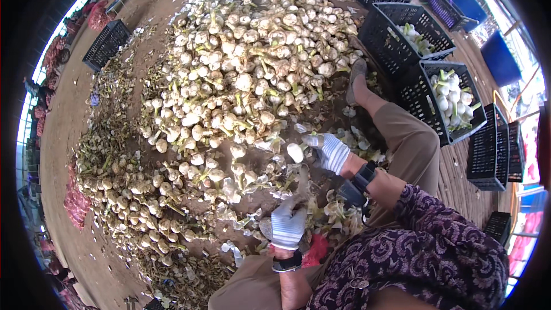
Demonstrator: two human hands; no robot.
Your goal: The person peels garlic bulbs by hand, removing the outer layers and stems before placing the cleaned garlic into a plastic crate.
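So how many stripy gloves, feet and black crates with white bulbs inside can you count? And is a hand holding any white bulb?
Striped gloves: 2
Feet in view: 1
Black crates with white bulbs inside: 2
White bulb held by the right hand: 1
Total: 6

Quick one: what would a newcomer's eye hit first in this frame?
Probably the huge heap of garlic bulbs filling the middle and upper middle of the view. Next, the striped gloves: the right hand, just below the heap, has a white garlic bulb at its fingertips, and the left hand is lower, near bottom centre. Then the black plastic crate at upper right, holding cleaner white bulbs.
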